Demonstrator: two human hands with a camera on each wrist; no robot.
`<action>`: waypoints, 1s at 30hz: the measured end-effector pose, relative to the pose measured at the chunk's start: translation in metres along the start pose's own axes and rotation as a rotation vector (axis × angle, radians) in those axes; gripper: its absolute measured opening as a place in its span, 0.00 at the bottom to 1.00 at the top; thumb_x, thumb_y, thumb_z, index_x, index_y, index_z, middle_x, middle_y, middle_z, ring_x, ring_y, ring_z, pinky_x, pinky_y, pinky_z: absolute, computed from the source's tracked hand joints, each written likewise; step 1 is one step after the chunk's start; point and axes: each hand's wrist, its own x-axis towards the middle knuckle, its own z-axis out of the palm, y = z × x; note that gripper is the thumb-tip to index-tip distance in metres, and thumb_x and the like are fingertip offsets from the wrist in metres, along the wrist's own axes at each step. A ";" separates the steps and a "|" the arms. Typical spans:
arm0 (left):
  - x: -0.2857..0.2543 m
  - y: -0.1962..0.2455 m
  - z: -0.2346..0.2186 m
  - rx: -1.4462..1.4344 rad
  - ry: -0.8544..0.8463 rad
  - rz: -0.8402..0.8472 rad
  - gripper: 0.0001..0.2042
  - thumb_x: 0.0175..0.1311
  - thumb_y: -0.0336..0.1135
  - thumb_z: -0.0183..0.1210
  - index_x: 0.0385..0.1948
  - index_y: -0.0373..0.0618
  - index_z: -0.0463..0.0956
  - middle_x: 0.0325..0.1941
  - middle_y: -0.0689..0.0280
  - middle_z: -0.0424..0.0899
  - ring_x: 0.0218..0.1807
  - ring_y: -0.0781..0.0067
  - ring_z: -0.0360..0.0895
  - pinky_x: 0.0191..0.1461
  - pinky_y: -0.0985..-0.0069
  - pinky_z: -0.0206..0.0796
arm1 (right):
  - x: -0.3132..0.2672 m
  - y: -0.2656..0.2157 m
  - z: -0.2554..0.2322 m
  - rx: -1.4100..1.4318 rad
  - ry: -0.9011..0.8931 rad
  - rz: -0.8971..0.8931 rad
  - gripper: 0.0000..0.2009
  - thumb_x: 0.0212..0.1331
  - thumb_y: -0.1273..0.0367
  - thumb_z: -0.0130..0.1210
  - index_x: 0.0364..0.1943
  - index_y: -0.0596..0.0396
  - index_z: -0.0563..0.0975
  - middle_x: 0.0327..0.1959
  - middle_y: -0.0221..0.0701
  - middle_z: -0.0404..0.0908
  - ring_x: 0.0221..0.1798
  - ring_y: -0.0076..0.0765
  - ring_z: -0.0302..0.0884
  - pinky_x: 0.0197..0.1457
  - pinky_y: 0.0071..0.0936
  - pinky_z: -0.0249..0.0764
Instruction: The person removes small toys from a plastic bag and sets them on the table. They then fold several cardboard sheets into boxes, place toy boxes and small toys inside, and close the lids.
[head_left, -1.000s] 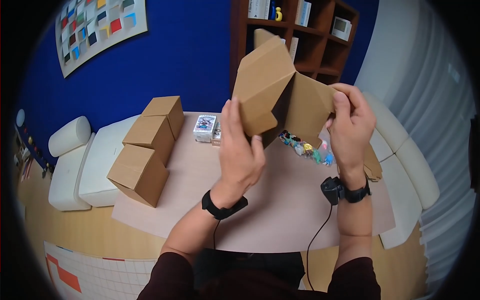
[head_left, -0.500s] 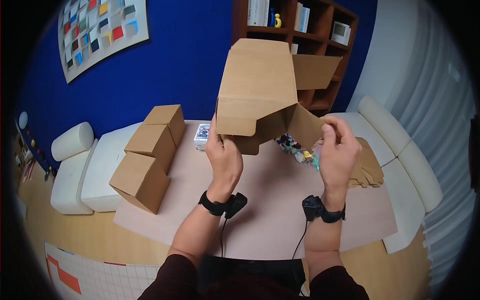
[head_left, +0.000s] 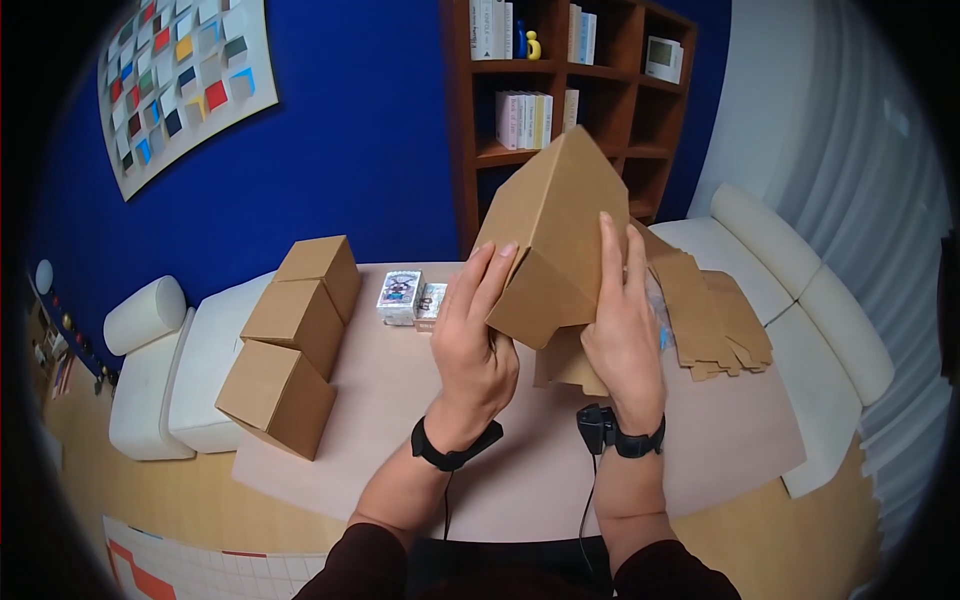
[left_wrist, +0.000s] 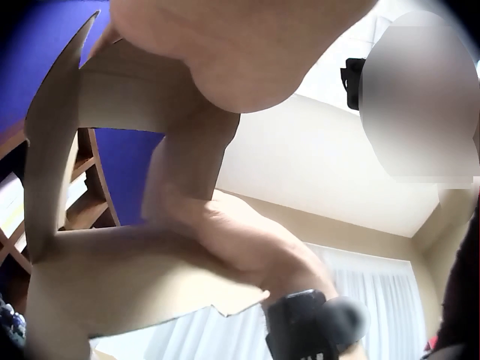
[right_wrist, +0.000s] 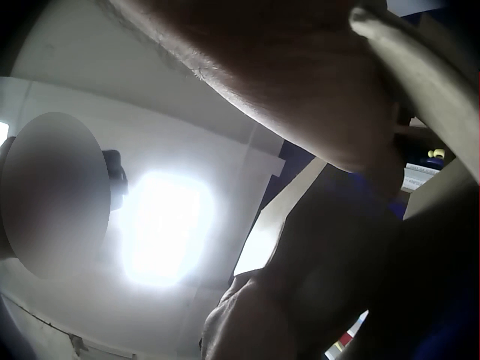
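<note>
A partly folded brown cardboard box (head_left: 570,215) is held up over the table, tilted, with one corner pointing up and away. My left hand (head_left: 475,345) grips its lower left edge, fingers lying on the outer face and thumb hidden. On the near right face lie the stretched fingers of my right hand (head_left: 625,345), which holds that side; its thumb is out of sight. Loose flaps hang below between the hands. From underneath, the left wrist view shows the open inside of the box (left_wrist: 127,281). In the right wrist view the box's cardboard (right_wrist: 330,232) is dark.
Several closed cardboard boxes (head_left: 280,385) stand in a row on the table's left. Small silver patterned boxes (head_left: 400,297) sit at the back. Flat cardboard blanks (head_left: 735,320) lie at the right, with a blue bagged item (head_left: 663,335) partly hidden beside my right hand.
The box has turned so a corner points up, and its spread side flap has swung in. My right hand has moved left from the flap onto the box's face, closer to my left hand.
</note>
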 end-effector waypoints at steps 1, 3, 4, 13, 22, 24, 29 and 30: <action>0.000 0.000 0.000 -0.002 0.010 -0.010 0.28 0.66 0.13 0.57 0.70 0.41 0.80 0.71 0.43 0.81 0.70 0.37 0.80 0.73 0.55 0.72 | 0.001 0.004 0.001 0.034 0.019 -0.063 0.47 0.59 0.89 0.54 0.85 0.41 0.60 0.86 0.54 0.56 0.77 0.72 0.71 0.73 0.52 0.78; 0.002 -0.002 -0.004 -0.006 0.033 -0.026 0.30 0.63 0.11 0.57 0.69 0.41 0.80 0.70 0.43 0.82 0.69 0.38 0.81 0.72 0.56 0.74 | 0.004 0.012 0.003 0.099 0.060 -0.192 0.45 0.60 0.89 0.51 0.84 0.39 0.64 0.87 0.55 0.56 0.78 0.71 0.70 0.73 0.52 0.78; 0.004 -0.006 -0.009 0.094 0.038 0.011 0.30 0.62 0.13 0.62 0.69 0.40 0.80 0.67 0.45 0.84 0.68 0.41 0.83 0.71 0.56 0.75 | 0.004 0.011 0.006 0.176 0.089 -0.167 0.42 0.62 0.89 0.49 0.81 0.38 0.71 0.85 0.55 0.62 0.80 0.69 0.68 0.76 0.49 0.75; 0.021 -0.016 -0.051 0.169 0.287 -0.124 0.30 0.57 0.23 0.77 0.64 0.34 0.78 0.64 0.51 0.86 0.68 0.51 0.84 0.72 0.60 0.74 | 0.016 0.028 0.016 0.336 0.101 -0.275 0.38 0.60 0.89 0.51 0.77 0.49 0.76 0.77 0.46 0.78 0.80 0.52 0.74 0.83 0.38 0.67; 0.025 0.000 -0.083 0.262 0.257 -0.126 0.13 0.62 0.22 0.74 0.43 0.39 0.77 0.53 0.56 0.88 0.54 0.66 0.87 0.66 0.68 0.77 | 0.014 0.022 0.027 0.584 -0.046 -0.193 0.44 0.55 0.94 0.44 0.77 0.42 0.76 0.77 0.44 0.79 0.83 0.50 0.70 0.85 0.39 0.66; 0.024 0.006 -0.084 0.160 0.306 -0.203 0.12 0.65 0.23 0.73 0.43 0.39 0.77 0.54 0.55 0.87 0.58 0.65 0.84 0.69 0.67 0.74 | 0.010 0.013 0.022 0.606 -0.070 -0.169 0.43 0.59 0.93 0.45 0.79 0.43 0.74 0.77 0.42 0.79 0.83 0.48 0.71 0.84 0.39 0.67; 0.028 0.004 -0.095 0.087 0.170 -0.057 0.11 0.74 0.38 0.67 0.39 0.37 0.81 0.51 0.54 0.83 0.59 0.57 0.79 0.62 0.62 0.71 | 0.006 0.002 0.025 0.571 -0.088 -0.118 0.40 0.67 0.89 0.50 0.83 0.41 0.67 0.78 0.41 0.77 0.82 0.47 0.72 0.82 0.40 0.69; 0.028 0.005 -0.094 0.020 0.131 -0.072 0.18 0.79 0.47 0.62 0.41 0.37 0.84 0.52 0.53 0.81 0.60 0.57 0.77 0.62 0.62 0.70 | 0.006 0.002 0.023 0.545 -0.117 -0.064 0.40 0.68 0.88 0.51 0.84 0.41 0.66 0.79 0.41 0.77 0.82 0.47 0.72 0.82 0.41 0.70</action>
